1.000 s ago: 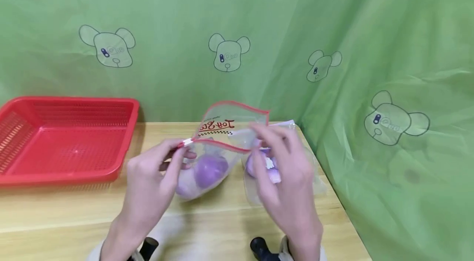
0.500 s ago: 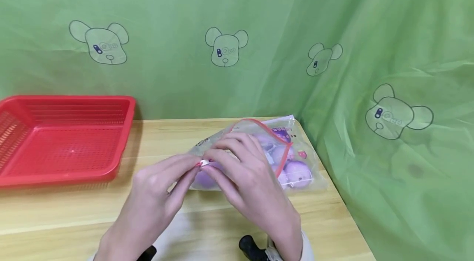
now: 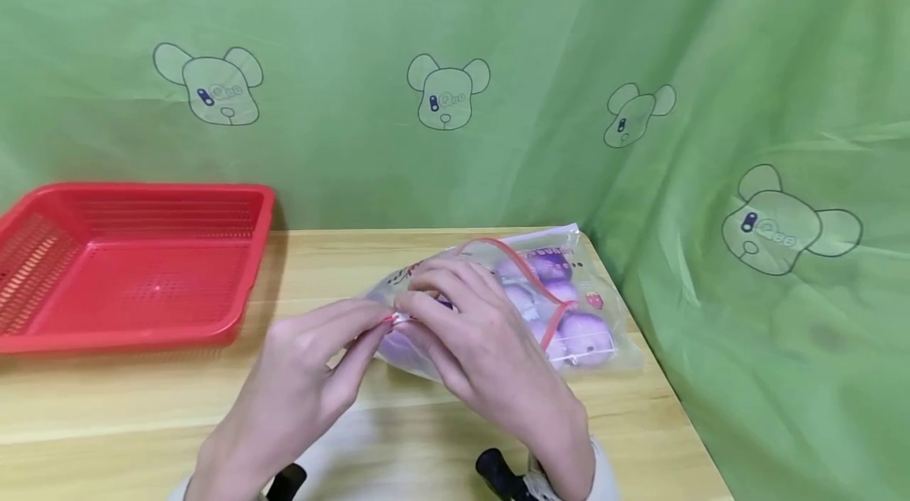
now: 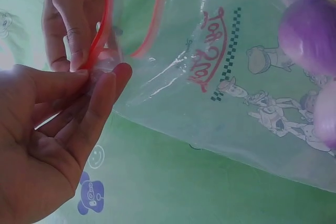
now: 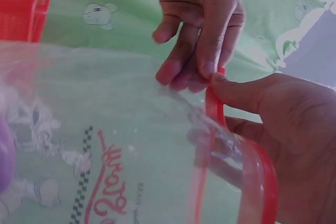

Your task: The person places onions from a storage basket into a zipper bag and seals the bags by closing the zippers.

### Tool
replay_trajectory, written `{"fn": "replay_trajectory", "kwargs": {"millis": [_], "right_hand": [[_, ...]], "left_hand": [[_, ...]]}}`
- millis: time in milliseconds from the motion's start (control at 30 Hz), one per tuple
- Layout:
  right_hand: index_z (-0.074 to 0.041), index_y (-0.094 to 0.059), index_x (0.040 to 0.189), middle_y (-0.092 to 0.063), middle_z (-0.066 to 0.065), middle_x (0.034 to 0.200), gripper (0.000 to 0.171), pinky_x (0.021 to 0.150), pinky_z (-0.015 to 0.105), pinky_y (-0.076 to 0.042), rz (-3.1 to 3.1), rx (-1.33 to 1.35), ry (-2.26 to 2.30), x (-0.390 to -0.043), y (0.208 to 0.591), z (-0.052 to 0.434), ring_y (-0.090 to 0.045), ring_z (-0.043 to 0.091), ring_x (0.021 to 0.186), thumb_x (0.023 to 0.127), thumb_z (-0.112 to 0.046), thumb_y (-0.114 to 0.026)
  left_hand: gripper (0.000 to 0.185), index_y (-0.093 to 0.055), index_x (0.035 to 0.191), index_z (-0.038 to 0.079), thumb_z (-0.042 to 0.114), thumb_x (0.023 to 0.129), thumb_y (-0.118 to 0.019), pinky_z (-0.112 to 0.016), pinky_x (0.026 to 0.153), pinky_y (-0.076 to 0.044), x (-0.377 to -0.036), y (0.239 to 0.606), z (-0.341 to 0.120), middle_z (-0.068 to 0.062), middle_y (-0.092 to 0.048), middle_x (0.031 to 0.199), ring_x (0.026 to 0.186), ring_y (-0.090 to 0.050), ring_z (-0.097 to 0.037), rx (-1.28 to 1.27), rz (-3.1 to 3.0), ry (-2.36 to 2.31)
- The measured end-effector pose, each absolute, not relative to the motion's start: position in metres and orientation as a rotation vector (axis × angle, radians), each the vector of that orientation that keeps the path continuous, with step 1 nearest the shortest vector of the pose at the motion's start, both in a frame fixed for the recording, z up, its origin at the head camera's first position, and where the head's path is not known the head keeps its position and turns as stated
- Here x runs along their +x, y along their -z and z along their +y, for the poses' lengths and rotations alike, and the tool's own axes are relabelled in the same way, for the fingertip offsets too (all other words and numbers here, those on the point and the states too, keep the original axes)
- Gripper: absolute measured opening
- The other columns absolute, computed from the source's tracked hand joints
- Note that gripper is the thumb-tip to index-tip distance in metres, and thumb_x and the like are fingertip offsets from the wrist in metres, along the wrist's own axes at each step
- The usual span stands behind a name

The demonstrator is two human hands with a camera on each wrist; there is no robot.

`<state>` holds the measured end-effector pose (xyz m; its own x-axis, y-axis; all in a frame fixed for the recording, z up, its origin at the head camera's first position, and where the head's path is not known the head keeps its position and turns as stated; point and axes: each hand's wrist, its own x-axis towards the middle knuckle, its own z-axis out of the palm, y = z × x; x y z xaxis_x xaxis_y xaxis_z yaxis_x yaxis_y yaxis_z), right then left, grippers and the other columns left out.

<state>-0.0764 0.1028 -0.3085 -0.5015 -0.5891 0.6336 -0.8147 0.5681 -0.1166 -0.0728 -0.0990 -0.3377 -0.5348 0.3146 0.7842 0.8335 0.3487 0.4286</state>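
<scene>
Both hands meet at the top edge of a clear zip bag (image 4: 173, 103) with a red zip, red lettering and cartoon figures. My left hand (image 3: 306, 371) pinches the zip's end corner between thumb and fingers. Close beside it, my right hand (image 3: 486, 343) pinches the red zip strip (image 5: 214, 103) at the small white slider (image 3: 400, 318). Beyond the hands, the mouth still gapes in a red loop. Shiny purple round things (image 4: 310, 32), rather like onions, lie inside the bag.
A second clear bag (image 3: 626, 343) with a strawberry print lies behind on the right, holding several purple round things (image 3: 586, 339). A red plastic basket (image 3: 156, 288) stands at the left. A green curtain (image 3: 341, 153) hangs behind the wooden table (image 3: 107, 422).
My right hand has come left from the bag's far side to the slider beside my left hand. The bag's open mouth has swung to the right. Over the last half second little moved.
</scene>
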Motion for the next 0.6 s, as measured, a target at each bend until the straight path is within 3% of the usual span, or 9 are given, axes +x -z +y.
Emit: {"fn": "replay_trajectory", "kwargs": {"millis": [233, 433, 600], "right_hand": [[-0.010, -0.069, 0.109, -0.064, 0.005, 0.114, 0.017, 0.111, 0.036, -0.038, -2.243, 1.148, -0.506, -0.078, 0.310, 0.110, -0.055, 0.024, 0.117, 0.100, -0.018, -0.056], [-0.010, -0.069, 0.105, -0.063, 0.006, 0.112, 0.015, 0.110, 0.036, -0.039, -2.203, 1.156, -0.511, -0.079, 0.308, 0.112, -0.055, 0.025, 0.117, 0.092, -0.010, -0.063], [-0.011, -0.070, 0.106, -0.063, 0.008, 0.110, 0.016, 0.108, 0.036, -0.040, -2.174, 1.154, -0.449, -0.077, 0.301, 0.113, -0.055, 0.026, 0.117, 0.092, -0.009, -0.063]], "left_hand": [[0.022, -0.075, 0.097, 0.003, 0.017, 0.101, -0.059, -0.022, 0.079, -0.057, -0.072, 0.339, -0.095, -0.003, -0.074, 0.093, 0.083, -0.072, -0.014, -1.032, -1.954, 1.104], [0.030, -0.076, 0.098, 0.003, 0.022, 0.104, -0.053, -0.023, 0.077, -0.058, -0.070, 0.335, -0.093, -0.002, -0.075, 0.092, 0.081, -0.072, -0.014, -0.999, -1.889, 1.056], [0.030, -0.077, 0.096, 0.005, 0.022, 0.104, -0.054, -0.022, 0.071, -0.057, -0.065, 0.328, -0.094, -0.002, -0.075, 0.089, 0.075, -0.071, -0.013, -0.933, -1.824, 1.017]]}}
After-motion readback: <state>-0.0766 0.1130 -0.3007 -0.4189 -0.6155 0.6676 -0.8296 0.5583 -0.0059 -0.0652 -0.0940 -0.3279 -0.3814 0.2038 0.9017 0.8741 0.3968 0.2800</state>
